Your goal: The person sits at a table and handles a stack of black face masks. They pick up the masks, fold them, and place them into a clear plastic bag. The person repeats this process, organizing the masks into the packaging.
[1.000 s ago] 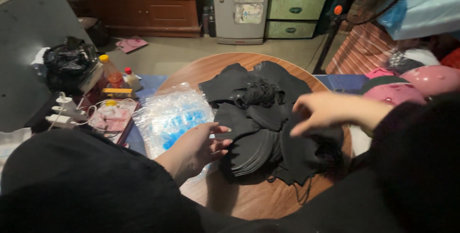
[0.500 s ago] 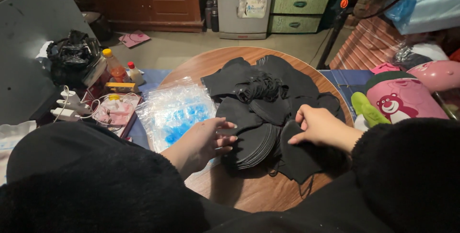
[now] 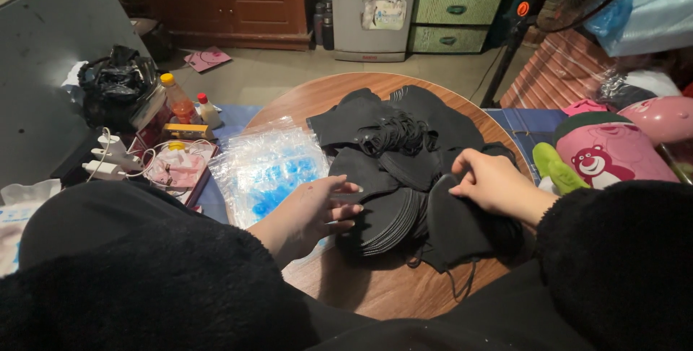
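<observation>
A heap of black face masks (image 3: pixel 404 156) with ear loops lies on a round wooden table (image 3: pixel 375 293). My left hand (image 3: pixel 317 210) rests with fingers spread on the left edge of a fanned stack of masks (image 3: pixel 386 221). My right hand (image 3: pixel 491 181) pinches the top of one black mask (image 3: pixel 451 224) at the right side of the heap. Both my sleeves are black and fuzzy. A stack of clear plastic bags with blue print (image 3: pixel 271 170) lies on the table just left of my left hand.
Left of the table stand an orange-liquid bottle (image 3: pixel 179 100), a small white bottle (image 3: pixel 209 111), a white power strip with cables (image 3: pixel 108 163) and a black bag (image 3: pixel 115 84). A pink bear-printed item (image 3: pixel 606 156) lies at right. A small fridge (image 3: pixel 372 4) and green drawers (image 3: pixel 455 4) stand behind.
My right hand has come back from the far right and settled on the heap, pinching a mask. My left hand has stayed on the fanned stack.
</observation>
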